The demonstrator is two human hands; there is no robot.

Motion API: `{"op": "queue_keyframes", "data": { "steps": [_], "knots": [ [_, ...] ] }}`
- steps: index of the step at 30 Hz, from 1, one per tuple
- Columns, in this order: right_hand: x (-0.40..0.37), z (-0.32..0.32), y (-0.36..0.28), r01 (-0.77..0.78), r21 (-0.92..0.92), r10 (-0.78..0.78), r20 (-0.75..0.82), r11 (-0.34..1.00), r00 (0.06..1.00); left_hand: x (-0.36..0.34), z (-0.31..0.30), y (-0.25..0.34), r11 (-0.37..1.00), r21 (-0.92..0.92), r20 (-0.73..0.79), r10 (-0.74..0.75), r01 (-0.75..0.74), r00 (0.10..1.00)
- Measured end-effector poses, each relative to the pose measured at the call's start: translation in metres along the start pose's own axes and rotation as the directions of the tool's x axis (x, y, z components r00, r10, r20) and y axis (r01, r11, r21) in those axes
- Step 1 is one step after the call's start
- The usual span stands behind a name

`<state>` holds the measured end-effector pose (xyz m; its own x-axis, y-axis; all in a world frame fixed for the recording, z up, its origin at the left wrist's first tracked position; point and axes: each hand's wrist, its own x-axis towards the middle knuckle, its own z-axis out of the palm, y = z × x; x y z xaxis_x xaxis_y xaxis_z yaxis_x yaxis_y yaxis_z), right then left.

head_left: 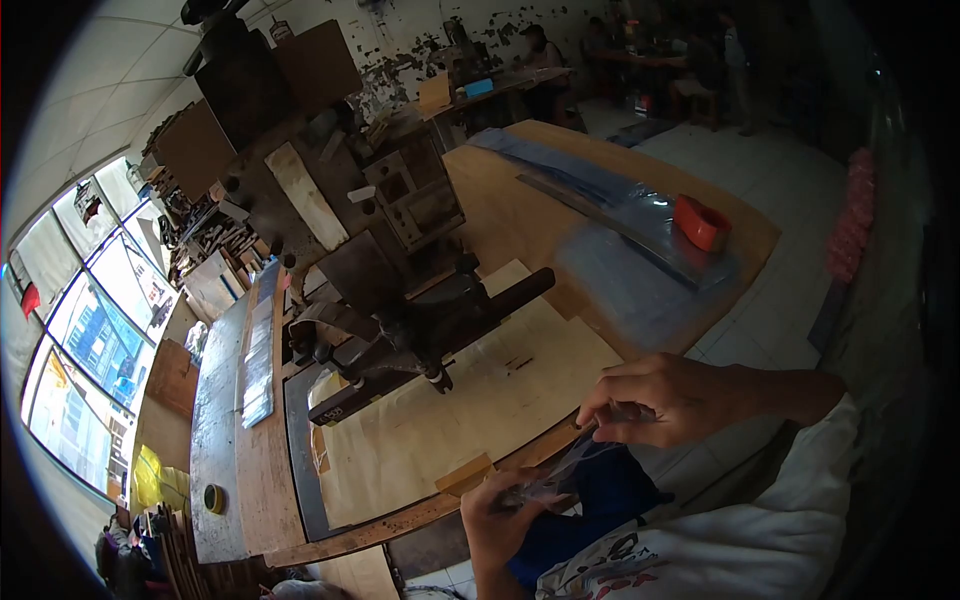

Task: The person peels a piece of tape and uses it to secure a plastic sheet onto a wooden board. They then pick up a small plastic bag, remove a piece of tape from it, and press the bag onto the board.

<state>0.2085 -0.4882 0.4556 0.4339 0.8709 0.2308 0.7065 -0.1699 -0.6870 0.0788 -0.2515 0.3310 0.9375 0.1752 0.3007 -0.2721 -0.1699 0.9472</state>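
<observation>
A head-worn camera looks down, tilted, at a person seated at a wooden work surface (pixel 520 395) covered with brown paper. Both hands hang just off the near edge of the surface, above the lap.

The right hand (pixel 680 400) has its grip closed to a pinch, thumb against fingertips, on the upper end of a clear plastic bag (pixel 565 462). The left hand (pixel 500 515), lower and closer to the body, is curled shut around the bag's other end. The bag stretches between the two hands, clear of the surface and touching nothing on it. What is inside it, if anything, is too blurred to tell.

A dark, heavy press machine (pixel 400 290) stands toward the far edge of the surface, well apart from the hands. On a second table beyond, a red tape roll (pixel 700 222) sits on clear plastic sheets (pixel 640 280).

The step in hand looks like working the bag between the fingers, perhaps parting or straightening it. Thin film slips and clings, so the next move calls for a light, steady pinch at both ends.
</observation>
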Motion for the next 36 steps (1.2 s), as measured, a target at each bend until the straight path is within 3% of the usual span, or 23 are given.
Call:
{"op": "queue_keyframes", "data": {
  "steps": [3, 6, 13, 16, 19, 21, 22, 24, 26, 30, 31, 34, 36],
  "knots": [
    [0.0, 0.001, 0.002, -0.008, -0.031, 0.008, 0.002, 1.0, 1.0, 0.001, 0.001, 0.002, 0.996, -0.085, -0.074, -0.027, 0.021, 0.997],
    [-0.001, 0.001, 0.003, -0.001, -0.061, 0.0, -0.011, 0.998, 1.0, 0.004, -0.003, -0.002, 0.995, -0.081, -0.084, 0.053, -0.059, 0.995],
    [0.0, -0.003, 0.007, 0.019, -0.145, -0.024, -0.034, 0.989, 0.999, 0.01, -0.005, 0.008, 0.973, -0.226, -0.103, 0.015, -0.038, 0.995],
    [0.0, -0.005, 0.005, 0.021, -0.105, -0.03, -0.079, 0.994, 0.996, 0.018, -0.007, 0.012, 0.973, -0.225, -0.095, 0.028, -0.049, 0.995],
    [0.001, -0.012, 0.0, 0.001, -0.189, -0.029, -0.146, 0.982, 0.989, 0.027, -0.011, 0.011, 0.974, -0.215, -0.083, 0.057, -0.073, 0.995],
    [0.003, -0.02, 0.0, 0.046, -0.231, -0.102, -0.237, 0.972, 0.966, 0.036, -0.008, 0.022, 0.972, -0.233, -0.096, -0.011, -0.012, 0.995],
    [0.004, -0.025, -0.001, 0.066, -0.251, -0.137, -0.279, 0.966, 0.95, 0.043, -0.009, 0.028, 0.985, -0.17, -0.069, 0.026, -0.037, 0.997],
    [0.007, -0.043, -0.012, -0.045, -0.293, -0.074, -0.383, 0.955, 0.921, 0.059, -0.013, 0.039, 0.995, -0.045, -0.005, 0.089, -0.089, 0.996],
    [0.013, -0.071, -0.027, -0.153, -0.211, 0.026, -0.507, 0.966, 0.862, 0.08, -0.015, 0.041, 0.991, -0.11, -0.028, 0.073, -0.075, 0.997],
    [0.026, -0.104, -0.043, -0.284, -0.267, 0.14, -0.453, 0.921, 0.881, 0.107, -0.011, 0.054, 0.983, -0.172, -0.065, 0.05, -0.06, 0.997],
    [0.028, -0.109, -0.047, -0.328, -0.282, 0.186, -0.431, 0.902, 0.883, 0.113, -0.006, 0.054, 0.983, -0.144, -0.127, 0.1, -0.118, 0.987],
    [0.032, -0.115, -0.053, -0.364, -0.302, 0.236, -0.385, 0.881, 0.892, 0.122, -0.003, 0.054, 0.975, -0.176, -0.158, 0.107, -0.135, 0.982],
    [0.032, -0.113, -0.04, -0.296, -0.266, 0.189, -0.364, 0.917, 0.912, 0.121, -0.008, 0.054, 0.988, -0.142, -0.122, 0.044, -0.061, 0.992]
  ]
}}
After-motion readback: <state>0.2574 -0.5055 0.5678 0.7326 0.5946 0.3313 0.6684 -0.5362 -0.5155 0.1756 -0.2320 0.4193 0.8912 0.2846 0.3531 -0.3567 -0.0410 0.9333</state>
